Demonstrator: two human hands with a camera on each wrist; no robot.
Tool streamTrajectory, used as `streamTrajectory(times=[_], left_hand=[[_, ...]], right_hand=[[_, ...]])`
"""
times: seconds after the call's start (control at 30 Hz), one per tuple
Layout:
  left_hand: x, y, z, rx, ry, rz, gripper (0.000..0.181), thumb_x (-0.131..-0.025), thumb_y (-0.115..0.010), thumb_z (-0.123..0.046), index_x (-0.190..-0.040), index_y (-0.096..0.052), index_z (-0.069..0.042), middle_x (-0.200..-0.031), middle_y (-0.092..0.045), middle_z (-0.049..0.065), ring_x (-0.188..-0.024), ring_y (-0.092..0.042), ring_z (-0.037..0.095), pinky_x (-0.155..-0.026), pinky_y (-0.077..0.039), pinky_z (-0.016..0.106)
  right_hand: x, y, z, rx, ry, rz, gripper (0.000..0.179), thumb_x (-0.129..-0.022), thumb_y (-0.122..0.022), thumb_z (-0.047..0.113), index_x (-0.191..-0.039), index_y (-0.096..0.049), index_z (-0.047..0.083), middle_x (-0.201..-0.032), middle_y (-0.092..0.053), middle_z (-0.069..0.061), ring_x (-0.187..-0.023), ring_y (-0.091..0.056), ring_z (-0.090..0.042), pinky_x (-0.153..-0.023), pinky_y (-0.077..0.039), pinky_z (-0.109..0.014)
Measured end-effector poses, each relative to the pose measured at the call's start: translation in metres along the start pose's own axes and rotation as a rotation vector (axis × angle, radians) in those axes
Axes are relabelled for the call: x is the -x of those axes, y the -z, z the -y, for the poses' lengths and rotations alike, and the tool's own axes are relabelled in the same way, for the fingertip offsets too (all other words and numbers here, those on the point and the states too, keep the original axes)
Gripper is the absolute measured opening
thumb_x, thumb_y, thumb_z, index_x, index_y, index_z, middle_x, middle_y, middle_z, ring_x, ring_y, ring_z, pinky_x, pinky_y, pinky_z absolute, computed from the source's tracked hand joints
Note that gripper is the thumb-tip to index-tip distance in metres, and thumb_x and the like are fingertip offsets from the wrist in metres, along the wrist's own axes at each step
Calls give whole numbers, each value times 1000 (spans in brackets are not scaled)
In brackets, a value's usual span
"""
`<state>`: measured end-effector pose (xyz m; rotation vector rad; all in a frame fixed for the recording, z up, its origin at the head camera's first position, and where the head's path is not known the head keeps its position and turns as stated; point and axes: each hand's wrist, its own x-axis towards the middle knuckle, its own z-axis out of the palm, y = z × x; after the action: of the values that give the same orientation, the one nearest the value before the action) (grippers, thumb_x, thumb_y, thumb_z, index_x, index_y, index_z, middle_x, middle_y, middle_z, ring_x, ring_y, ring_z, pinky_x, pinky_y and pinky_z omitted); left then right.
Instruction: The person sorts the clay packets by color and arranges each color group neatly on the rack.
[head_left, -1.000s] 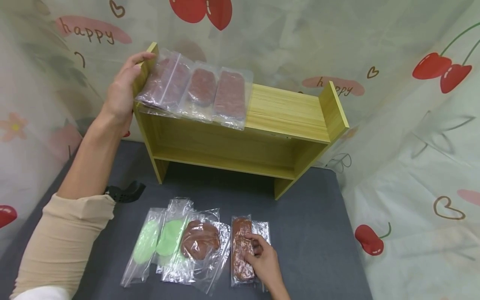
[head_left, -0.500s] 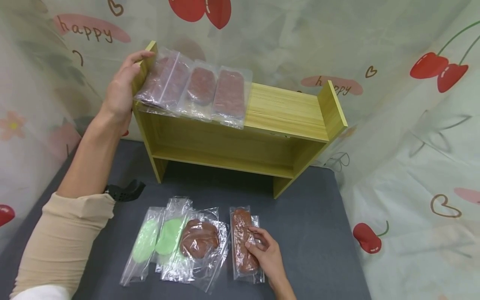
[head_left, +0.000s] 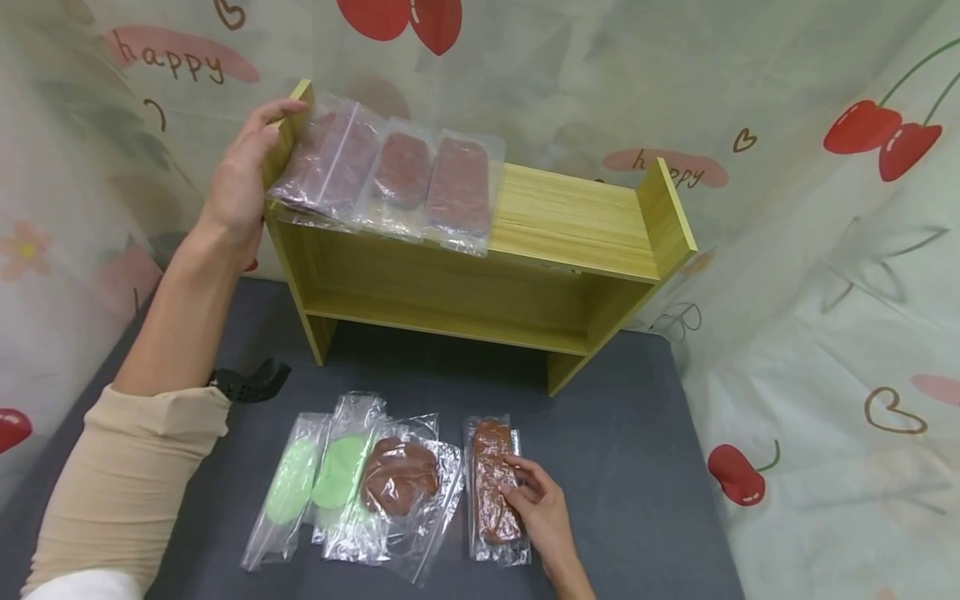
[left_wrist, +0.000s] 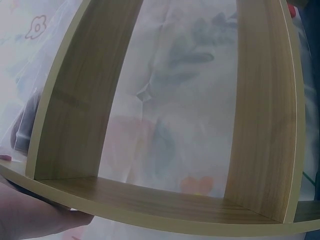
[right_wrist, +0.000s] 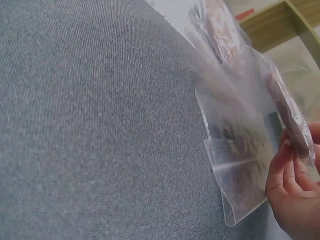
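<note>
With my left hand [head_left: 234,183] I grip the upper left side panel of a light wooden two-tier shelf [head_left: 577,221]; part of this hand shows low in the left wrist view. My right hand [head_left: 546,512] pinches the right edge of a clear bag holding a long brown slab [head_left: 491,479]. The right wrist view shows this bagged slab [right_wrist: 290,115] lifted at an angle between thumb and fingers. Another clear bag [right_wrist: 237,165] lies below it on the cloth. Several bagged reddish-brown pieces [head_left: 460,183] lie side by side on the shelf's top, at its left.
Left of my right hand lie a bagged brown round piece [head_left: 401,479] and bagged green ovals [head_left: 291,483], overlapping on the dark grey tablecloth [head_left: 630,483]. A black strap-like piece [head_left: 255,383] sticks out beside my left sleeve. A printed curtain [head_left: 555,75] hangs behind the shelf.
The bagged brown slab has come up off the bag below and shifted slightly rightward with my right hand. My left hand keeps its place on the shelf panel.
</note>
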<state>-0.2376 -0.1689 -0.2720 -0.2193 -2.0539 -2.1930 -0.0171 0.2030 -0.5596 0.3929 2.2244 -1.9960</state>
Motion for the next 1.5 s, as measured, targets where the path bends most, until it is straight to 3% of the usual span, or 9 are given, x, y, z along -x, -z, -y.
streamTrajectory(times=[0.2, 0.63, 0.9, 1.1, 1.3, 1.5], left_hand=[[0, 0, 0, 7, 6, 1, 45, -105, -23, -27, -142, -49, -24, -157, -23, -6, -138, -15, 11, -111, -12, 29], [0, 0, 0, 18, 21, 6, 45, -105, -23, -27, -142, -48, -26, -158, -21, -6, -138, -14, 11, -111, -13, 32], [0, 0, 0, 22, 21, -3, 44, -105, -24, -27, -142, -49, -26, -157, -23, -4, -139, -18, 15, -111, -15, 33], [-1, 0, 0, 16, 26, -3, 45, -106, -23, -27, -143, -49, -26, -158, -22, -6, -139, -15, 12, -112, -12, 32], [0, -1, 0, 29, 22, -1, 45, -106, -23, -27, -142, -49, -25, -157, -23, -4, -139, -18, 15, -111, -15, 32], [0, 0, 0, 7, 20, 0, 45, -106, -23, -28, -142, -48, -26, -158, -21, -6, -139, -15, 12, -111, -12, 31]], right_hand=[[-2, 4, -4, 61, 42, -28, 43, -85, -74, 1, -127, -65, 7, -116, -67, -17, -81, -65, -16, -72, -52, -24], [-5, 4, -18, 553, 218, -228, 45, -76, -78, -2, -115, -72, 18, -96, -70, 5, -85, -58, -14, -68, -51, -25], [-2, 1, -13, 685, 252, -266, 45, -74, -80, 2, -115, -72, 19, -101, -72, 3, -86, -64, -13, -72, -52, -30], [-3, 0, -11, 615, 203, -259, 44, -74, -78, -3, -113, -71, 17, -101, -70, -1, -80, -66, -11, -67, -53, -25], [-6, 2, -13, 498, 174, -253, 45, -73, -80, -6, -113, -72, 13, -116, -60, -12, -76, -67, -15, -64, -54, -22], [-7, 8, -2, 235, 34, -150, 44, -79, -82, 4, -121, -71, 13, -119, -67, -15, -90, -68, -22, -66, -55, -25]])
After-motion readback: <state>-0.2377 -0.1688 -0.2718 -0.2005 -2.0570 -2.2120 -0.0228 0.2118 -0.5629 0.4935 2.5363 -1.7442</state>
